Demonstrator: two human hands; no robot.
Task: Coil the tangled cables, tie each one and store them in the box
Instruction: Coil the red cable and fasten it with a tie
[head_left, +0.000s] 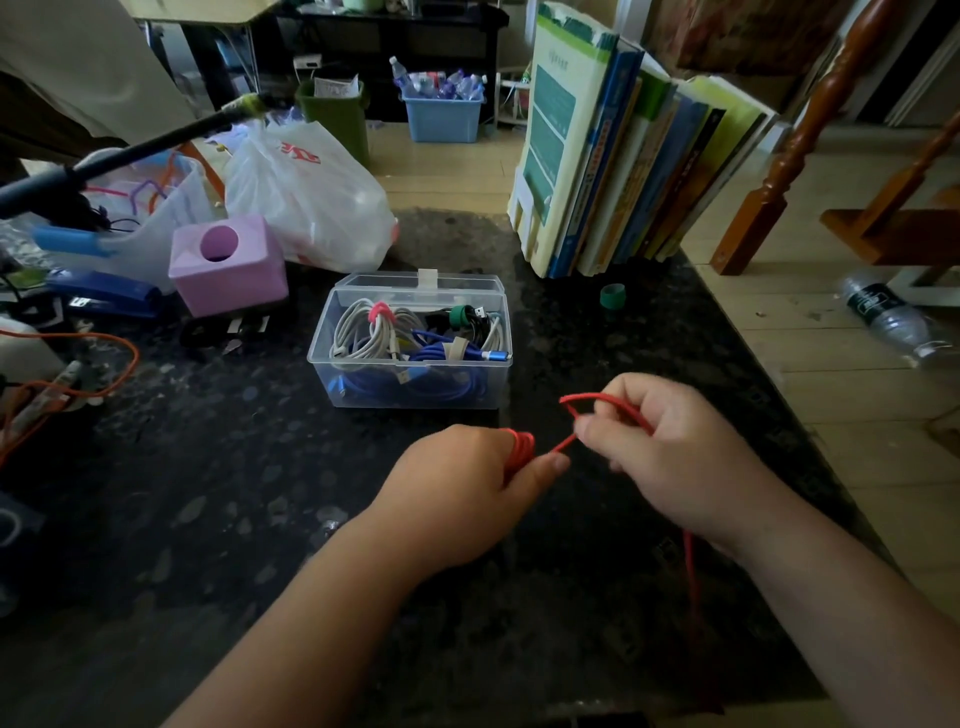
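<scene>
From the head camera, a thin red cable (608, 402) was seen being wound between two bare hands above a dark speckled stone tabletop (208, 493). Several tight turns were gripped at the left hand (457, 483), fingers curled round them and the thumb pressed against the small red coil. The free strand was pinched by the right hand (670, 452) between thumb and curled fingers, a small loop arched over its knuckles, and the remaining length was trailed down past the right wrist toward the near edge.

The chief risk was judged to be the turns slipping off the left fingers: the cable looked smooth and springy, and a slackened thumb would let the coil spring open. The hanging tail could also be caught at the table edge or kinked if pulled taut.

Just beyond the hands, the clear hard-plastic storage box (410, 384) stood open, its hinged lid tipped back. Inside were a white coil tied with a pink strap (379, 313), a glossy blue coil (415, 387) and a black bundle with a green strap (460, 315). Little room seemed left, so a loosely wound coil might not fit. To the right of the box a green roll of tie tape (613, 296) lay apart
</scene>
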